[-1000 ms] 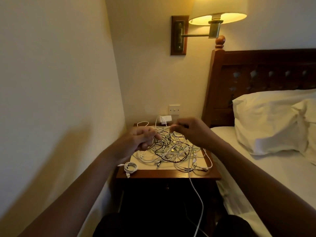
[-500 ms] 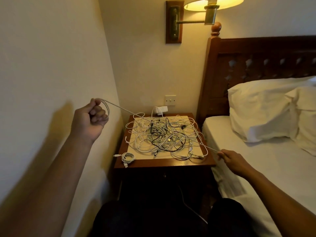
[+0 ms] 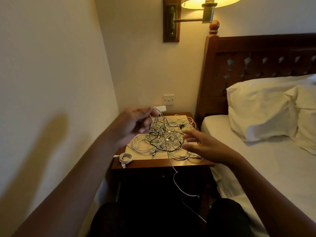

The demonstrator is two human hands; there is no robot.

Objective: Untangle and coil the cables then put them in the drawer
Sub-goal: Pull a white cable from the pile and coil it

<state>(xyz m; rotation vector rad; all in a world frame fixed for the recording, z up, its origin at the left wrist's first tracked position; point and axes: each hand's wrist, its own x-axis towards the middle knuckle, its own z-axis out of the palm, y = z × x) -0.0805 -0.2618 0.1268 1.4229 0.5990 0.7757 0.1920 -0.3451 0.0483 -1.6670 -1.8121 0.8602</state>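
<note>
White on red-brown
On the red-brown wooden counter (image 3: pixel 153 164), cables (image 3: pixel 162 137) mostly white, a few black, over a cream mat (image 3: pixel 132 149); right of the counter, white pillows (image 3: pixel 256 108), dark cutout-patterned headboard (image 3: pixel 256 53).

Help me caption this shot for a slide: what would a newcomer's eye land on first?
First, the tangle of cables, white and black, heaped on the nightstand beside the bed. Above it the left hand grips a white cable rising from the heap, while the right hand hovers open at its right edge. One coiled cable lies apart at the front left corner.
</note>
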